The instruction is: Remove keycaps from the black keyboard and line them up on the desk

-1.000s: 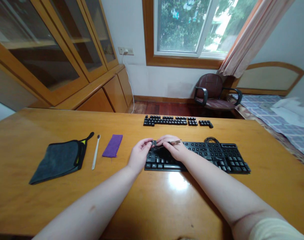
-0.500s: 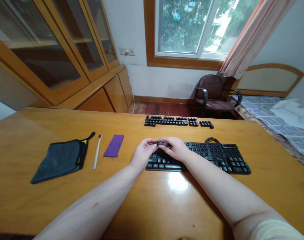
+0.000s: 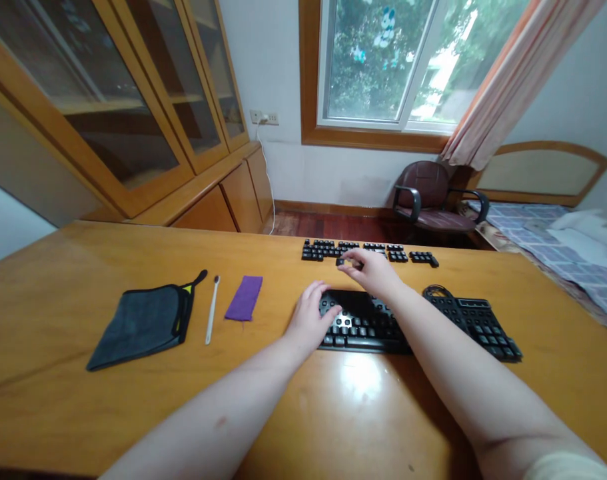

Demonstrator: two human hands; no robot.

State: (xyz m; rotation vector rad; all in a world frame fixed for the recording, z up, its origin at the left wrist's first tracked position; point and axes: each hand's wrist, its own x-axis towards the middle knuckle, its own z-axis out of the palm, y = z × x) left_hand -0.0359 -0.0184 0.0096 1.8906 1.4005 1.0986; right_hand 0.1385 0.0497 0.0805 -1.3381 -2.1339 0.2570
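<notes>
A black keyboard (image 3: 363,343) lies on the wooden desk, with bare key sockets in its upper rows and keycaps in its lower rows. My left hand (image 3: 313,313) rests at the keyboard's left end, thumb and fingers apart, holding nothing. Above the keyboard's far edge, my right hand (image 3: 370,270) pinches a small black keycap (image 3: 340,262) between thumb and fingertips. Behind it, loose black keycaps (image 3: 313,251) are laid out in rows near the desk's far edge; my right hand hides some of them.
To the left lie a purple cloth (image 3: 244,299), a white toothbrush (image 3: 212,313) and a folded grey cloth (image 3: 140,325) with black edging. A coiled cable (image 3: 437,292) sits behind the keyboard. Beyond the desk stand a chair (image 3: 426,193) and a glass-fronted cabinet (image 3: 158,180).
Both hands were together over the keyboard's upper left. My right hand has moved away toward the loose keycaps with a keycap, and my left hand has opened. The view has shifted slightly.
</notes>
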